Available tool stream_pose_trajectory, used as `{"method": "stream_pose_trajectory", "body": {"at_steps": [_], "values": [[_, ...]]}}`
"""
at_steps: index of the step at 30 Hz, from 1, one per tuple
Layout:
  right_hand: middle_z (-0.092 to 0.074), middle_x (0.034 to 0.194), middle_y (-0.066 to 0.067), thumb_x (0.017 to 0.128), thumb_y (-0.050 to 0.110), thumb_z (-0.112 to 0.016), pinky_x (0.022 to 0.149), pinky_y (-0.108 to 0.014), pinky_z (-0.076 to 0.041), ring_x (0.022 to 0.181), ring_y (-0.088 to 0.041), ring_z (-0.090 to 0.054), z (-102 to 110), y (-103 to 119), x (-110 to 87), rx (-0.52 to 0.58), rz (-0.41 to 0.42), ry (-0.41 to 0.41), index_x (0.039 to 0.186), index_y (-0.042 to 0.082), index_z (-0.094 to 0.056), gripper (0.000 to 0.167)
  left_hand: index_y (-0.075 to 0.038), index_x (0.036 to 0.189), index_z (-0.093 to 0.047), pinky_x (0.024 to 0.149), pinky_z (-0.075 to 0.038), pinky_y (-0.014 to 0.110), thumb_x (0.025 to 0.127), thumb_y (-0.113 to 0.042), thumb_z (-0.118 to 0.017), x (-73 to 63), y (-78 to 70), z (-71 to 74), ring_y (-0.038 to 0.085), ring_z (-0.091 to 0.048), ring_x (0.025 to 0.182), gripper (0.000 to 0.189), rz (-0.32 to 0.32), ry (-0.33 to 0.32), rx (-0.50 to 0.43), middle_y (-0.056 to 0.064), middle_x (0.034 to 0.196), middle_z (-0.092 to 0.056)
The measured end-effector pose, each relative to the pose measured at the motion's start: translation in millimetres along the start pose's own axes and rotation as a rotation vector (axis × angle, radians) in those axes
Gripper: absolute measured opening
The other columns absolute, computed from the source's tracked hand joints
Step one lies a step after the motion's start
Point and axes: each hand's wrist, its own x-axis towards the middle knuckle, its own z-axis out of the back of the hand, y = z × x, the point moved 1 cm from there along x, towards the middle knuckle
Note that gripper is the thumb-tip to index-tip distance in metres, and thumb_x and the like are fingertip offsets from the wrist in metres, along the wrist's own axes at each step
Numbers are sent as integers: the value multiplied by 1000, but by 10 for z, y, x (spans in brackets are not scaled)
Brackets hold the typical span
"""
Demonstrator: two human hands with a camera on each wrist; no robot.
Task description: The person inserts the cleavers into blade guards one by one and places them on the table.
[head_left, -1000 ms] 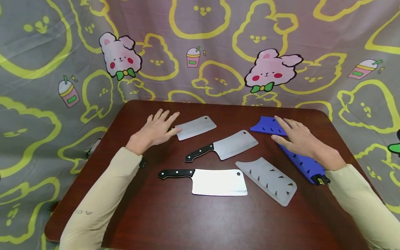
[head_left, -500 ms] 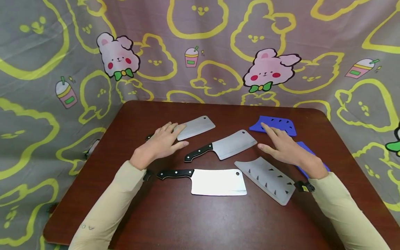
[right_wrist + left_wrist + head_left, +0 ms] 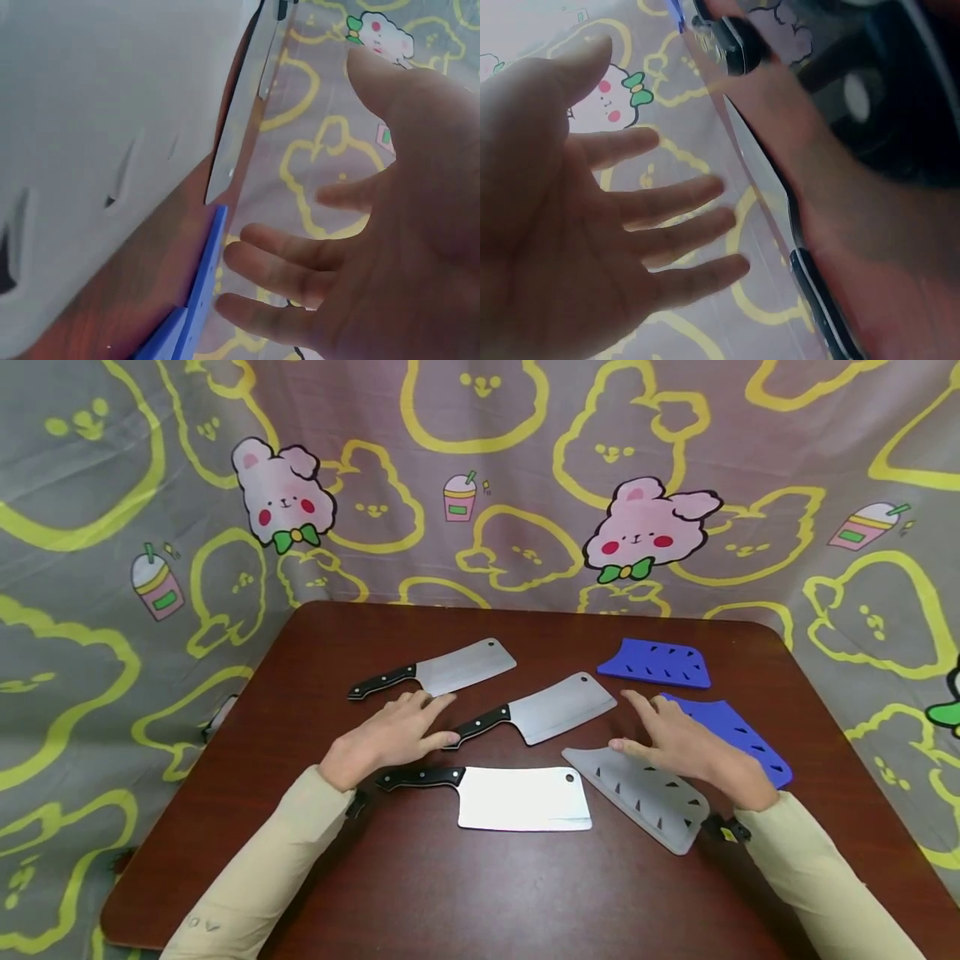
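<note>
L hand (image 3: 390, 735) ctr-left: fingers spread, nothing held
Shiny cleaver (image 3: 521, 797) lower ctr, prob heavy, stiff, slick; grab blk handle (image 3: 438, 776). Grey sheath (image 3: 652, 789) ctr-right, prob light, bit bendy; pinch edges. R hand (image 3: 686, 739) near it, fingers loosely spread, nada held.

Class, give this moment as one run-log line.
Left hand: empty, near middle cleaver | Right hand: empty, near grey sheath | Three cleavers: bare, on table | Two blue sheaths: table's right side

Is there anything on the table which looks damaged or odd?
Nothing looks damaged. Slightly odd: on the right, the near grey cover differs in colour from the far blue cover and the middle blue cover.
</note>
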Motion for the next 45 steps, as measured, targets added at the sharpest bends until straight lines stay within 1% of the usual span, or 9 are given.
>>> {"method": "stream_pose_trajectory", "body": {"at_steps": [4,9,16,23,30,35,38,41,45], "values": [[-43,129,-29,85,70,-57,76,-46,-49,110,-37,-49,-47,12,-37,-14,-28,74,152,6,-21,99,-10,126,-54,85,-48,40,96,-51,-57,-34,-20,-45,24,-53,100,51,4,27,-26,12,110,-57],[-47,124,-25,75,77,-62,73,-44,-50,104,-32,-50,-96,44,-71,-80,-68,184,151,7,-25,109,-11,107,-58,68,-42,30,91,-50,-65,-69,-29,-116,16,-48,80,42,5,93,-40,2,86,-53],[-50,124,-23,63,79,-69,78,-50,-50,104,-32,-51,-142,37,-103,-147,-105,259,148,6,-32,118,-14,103,-60,66,-41,30,84,-53,-72,-81,-39,-174,16,-48,76,45,7,148,-26,0,82,-52],[-50,129,-26,60,75,-74,88,-59,-48,112,-38,-54,-131,29,-52,-117,-156,322,147,6,-31,119,-15,107,-65,67,-44,31,77,-51,-79,-85,-61,-210,16,-51,77,49,33,215,-31,1,90,-58],[-49,129,-29,60,70,-78,89,-59,-47,115,-42,-50,-96,15,-22,-96,-155,300,144,-1,-34,119,-17,105,-65,66,-42,30,79,-42,-81,-77,-108,-245,15,-52,76,39,44,234,-7,-1,87,-56],[-56,115,-20,62,65,-81,81,-49,-51,103,-33,-53,-46,16,15,-117,-118,250,134,-3,-47,105,-20,94,-66,62,-41,29,83,-35,-78,-58,-98,-257,13,-51,72,22,16,250,-13,-3,81,-56],[-56,108,-15,66,58,-82,76,-43,-50,96,-28,-54,-10,9,19,-84,-87,207,130,2,-46,92,-19,92,-66,62,-42,28,85,-32,-77,-44,-99,-245,12,-51,71,19,9,261,-20,-4,80,-56],[-58,110,-13,73,50,-81,76,-41,-50,96,-24,-56,21,3,10,-37,-62,183,131,6,-40,83,-16,94,-64,61,-42,28,87,-29,-76,-31,-105,-209,12,-52,69,19,16,287,-47,-3,81,-57],[-60,123,-16,81,40,-79,78,-42,-54,101,-25,-61,58,-10,4,2,-21,164,139,8,-37,78,-15,100,-57,58,-42,27,89,-25,-73,-21,-106,-110,12,-52,63,22,33,320,-108,-1,77,-57]]}}
